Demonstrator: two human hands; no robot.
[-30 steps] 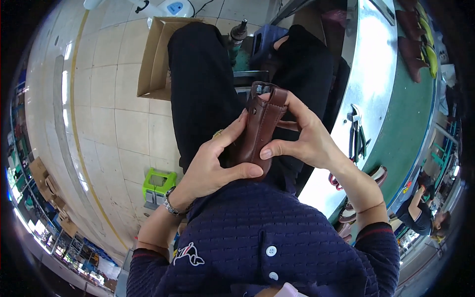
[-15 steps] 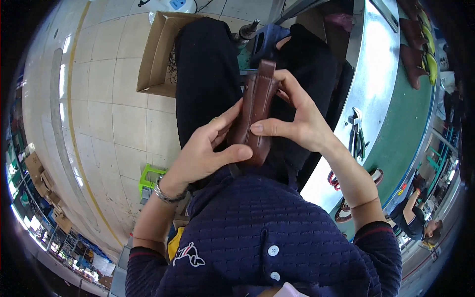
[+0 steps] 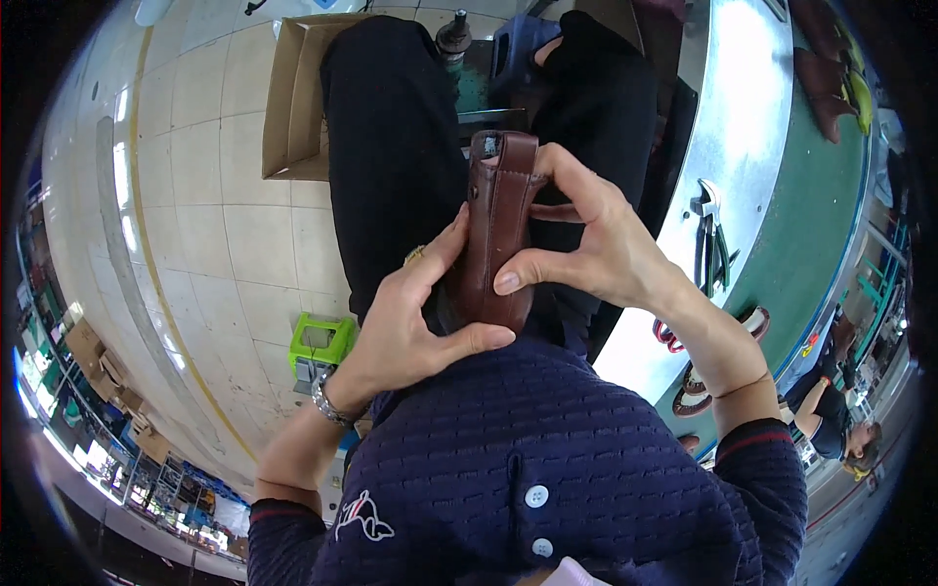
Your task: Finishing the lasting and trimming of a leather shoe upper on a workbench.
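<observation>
While hands [image 3: 403, 317] [image 3: 625, 249] hold leather [image 3: 502, 239], carton [image 3: 286, 112] (contents unclear)

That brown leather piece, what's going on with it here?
A seated person holds the brown leather piece, left hand at its left side and near end, right hand at its right side. Its strap is at the far end. Hand tools lie on the metal bench to the right.

A navy shirt [image 3: 625, 459] with white buttons [image 3: 536, 496] tops black trousers [image 3: 381, 127].
</observation>
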